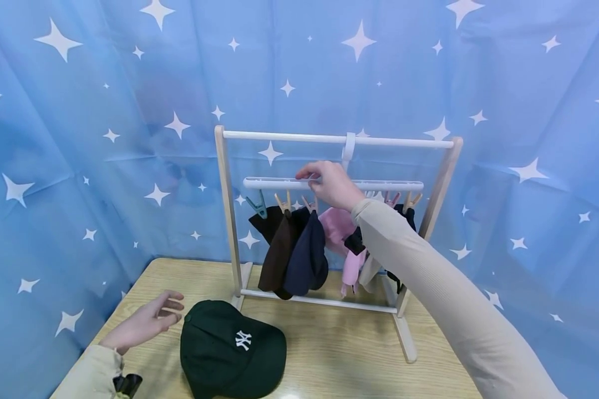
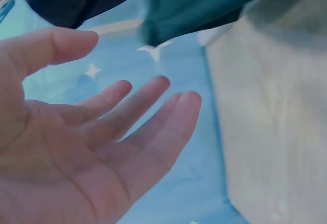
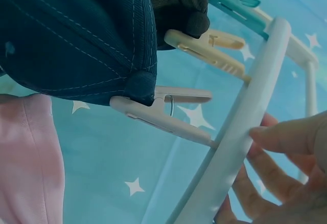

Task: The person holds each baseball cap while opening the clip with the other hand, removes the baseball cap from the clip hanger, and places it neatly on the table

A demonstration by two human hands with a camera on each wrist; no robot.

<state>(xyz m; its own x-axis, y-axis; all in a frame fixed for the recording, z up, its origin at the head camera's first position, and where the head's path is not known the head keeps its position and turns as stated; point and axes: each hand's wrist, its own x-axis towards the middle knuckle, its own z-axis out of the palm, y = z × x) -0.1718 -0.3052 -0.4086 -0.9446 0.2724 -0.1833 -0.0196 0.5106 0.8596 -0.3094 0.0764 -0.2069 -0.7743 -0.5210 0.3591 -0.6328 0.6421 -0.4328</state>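
My right hand (image 1: 331,183) is at the white bar of a clip hanger (image 1: 274,183), thumb on one side and fingers behind it. In the right wrist view the thumb (image 3: 286,136) meets the bar's edge. Clothespins on the hanger, among them a teal one (image 1: 259,206), a yellow one (image 3: 204,52) and a pale pink one (image 3: 158,116), hold a dark brown cap (image 1: 274,255), a navy cap (image 1: 306,257) and a pink cap (image 1: 335,224). My left hand (image 1: 152,321), fingers loosely spread, holds nothing beside a dark green cap (image 1: 219,343) with a white emblem.
A wooden rack with a white top rail (image 1: 289,136) stands on the wood-grain table (image 1: 339,338); the hanger's hook (image 1: 348,147) goes over that rail. More dark, pink and beige items hang to the right, partly behind my right sleeve (image 1: 429,288). A starry blue curtain (image 1: 130,194) surrounds the table.
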